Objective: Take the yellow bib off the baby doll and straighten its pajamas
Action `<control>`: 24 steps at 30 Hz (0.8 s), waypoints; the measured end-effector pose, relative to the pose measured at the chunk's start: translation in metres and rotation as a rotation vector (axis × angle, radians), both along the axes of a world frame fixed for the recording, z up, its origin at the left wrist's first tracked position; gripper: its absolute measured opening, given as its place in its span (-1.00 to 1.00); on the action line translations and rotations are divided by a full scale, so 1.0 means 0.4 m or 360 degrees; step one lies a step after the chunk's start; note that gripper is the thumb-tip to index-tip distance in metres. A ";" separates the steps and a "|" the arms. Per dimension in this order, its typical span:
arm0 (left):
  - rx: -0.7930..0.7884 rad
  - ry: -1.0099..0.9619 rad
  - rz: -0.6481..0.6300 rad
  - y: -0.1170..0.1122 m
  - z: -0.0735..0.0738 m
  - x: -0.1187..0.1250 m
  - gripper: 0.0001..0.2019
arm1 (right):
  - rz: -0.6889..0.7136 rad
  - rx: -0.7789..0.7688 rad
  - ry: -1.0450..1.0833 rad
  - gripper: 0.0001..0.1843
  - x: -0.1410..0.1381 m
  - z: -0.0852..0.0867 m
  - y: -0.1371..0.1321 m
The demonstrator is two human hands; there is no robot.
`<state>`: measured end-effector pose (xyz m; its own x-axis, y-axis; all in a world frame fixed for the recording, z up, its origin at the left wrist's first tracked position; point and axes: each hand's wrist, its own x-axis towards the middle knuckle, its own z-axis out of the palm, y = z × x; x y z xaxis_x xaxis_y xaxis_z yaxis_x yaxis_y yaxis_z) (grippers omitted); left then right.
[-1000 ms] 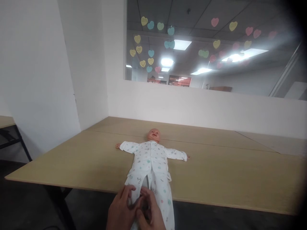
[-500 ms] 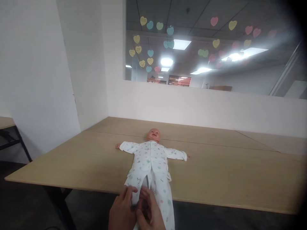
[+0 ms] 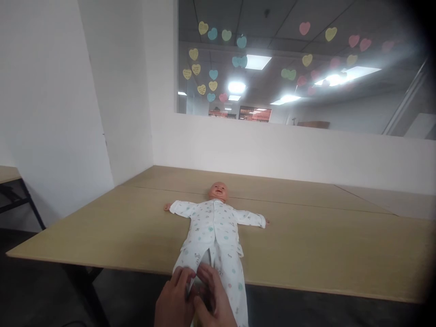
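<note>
A baby doll point(image 3: 215, 223) lies on its back on a wooden table point(image 3: 306, 245), arms spread, dressed in a white printed top and trousers. Its legs hang past the table's near edge. My left hand point(image 3: 173, 302) and my right hand point(image 3: 214, 302) meet at the bottom of the view, both with fingers closed on the left trouser leg point(image 3: 189, 265) near its lower end. What lies under my hands is hidden.
The table runs into a white wall corner, with a second tabletop point(image 3: 391, 202) joined at the right. A large window point(image 3: 299, 68) above carries several paper hearts. Another desk edge point(image 3: 8, 175) shows at far left. Dark floor lies below the table's near edge.
Both hands have stayed on the trouser leg; the fingers shifted slightly and the cloth at the leg is bunched a little differently. The doll has not moved.
</note>
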<state>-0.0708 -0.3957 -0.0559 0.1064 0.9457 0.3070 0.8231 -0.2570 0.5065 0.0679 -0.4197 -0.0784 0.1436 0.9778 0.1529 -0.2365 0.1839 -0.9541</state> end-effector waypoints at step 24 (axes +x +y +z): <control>-0.0097 -0.0221 -0.0363 0.011 0.013 0.006 -0.64 | -0.0030 -0.0062 -0.0346 -0.23 0.014 0.010 0.011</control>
<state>-0.0686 -0.3912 -0.0509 0.2796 0.9194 0.2766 0.6689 -0.3932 0.6308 0.0734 -0.4153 -0.0744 0.1297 0.9810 0.1446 -0.0215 0.1486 -0.9887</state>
